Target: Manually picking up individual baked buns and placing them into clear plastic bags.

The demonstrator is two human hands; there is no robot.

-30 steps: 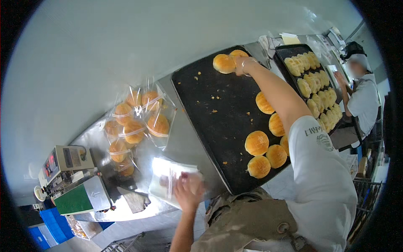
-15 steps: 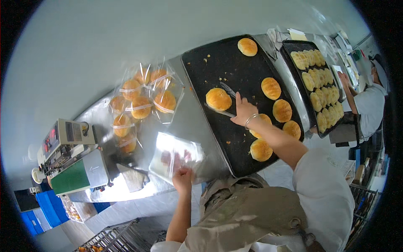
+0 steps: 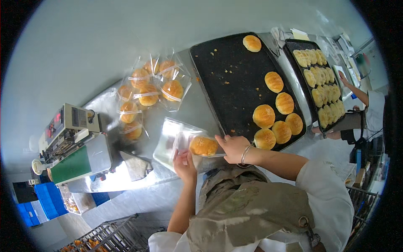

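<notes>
A golden round bun lies in the mouth of a clear plastic bag, above the near edge of the steel table. My left hand pinches the bag's near side, left of the bun. On the bun's right, my right hand, with a bangle at the wrist, is closed round the tongs. Their arms are mostly hidden by the hand, bun and shiny film. Several buns sit on the right part of the black baking tray, just beyond my right hand.
Several bagged buns stand on the steel table at left. Past them is a machine with a green belt. A folded cloth lies near the edge. At right, a co-worker's arm is beside a second tray of pale buns.
My right hand has brought the bun left and nearer, from the black tray into the bag's mouth. My left hand has shifted slightly up with the bag. The co-worker's arm has moved.
</notes>
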